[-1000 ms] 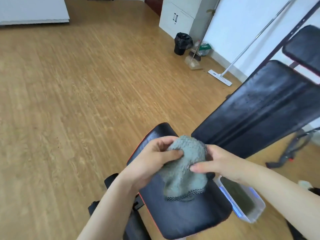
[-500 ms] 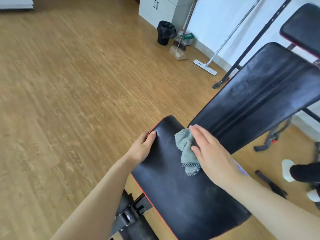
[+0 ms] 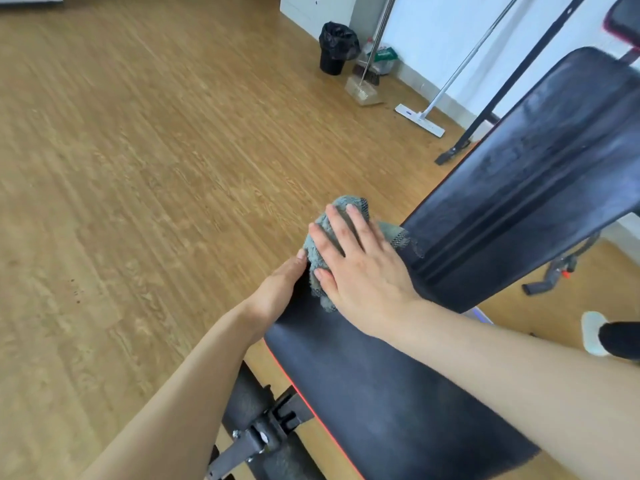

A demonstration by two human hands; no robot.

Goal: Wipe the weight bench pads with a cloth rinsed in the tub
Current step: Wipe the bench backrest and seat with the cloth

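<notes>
A black seat pad [image 3: 374,386] with a red edge runs from the lower right toward the middle. A tilted black back pad [image 3: 540,174] rises to the right. My right hand [image 3: 360,268] lies flat on a grey-green cloth [image 3: 317,245] and presses it onto the far end of the seat pad. My left hand [image 3: 280,289] grips the seat pad's left edge beside the cloth. The tub is mostly hidden under the bench; only a pale sliver [image 3: 483,315] shows.
Wooden floor [image 3: 138,168] spreads to the left. A black bin [image 3: 334,46], a dustpan with brush [image 3: 363,90] and a flat mop [image 3: 420,119] stand by the white wall. The bench's metal frame [image 3: 259,434] is below. A foot in a white slipper [image 3: 594,332] is at right.
My left hand let go of the cloth and took the seat pad's edge. My right hand pressed the cloth down and slid it toward the pad's far left end.
</notes>
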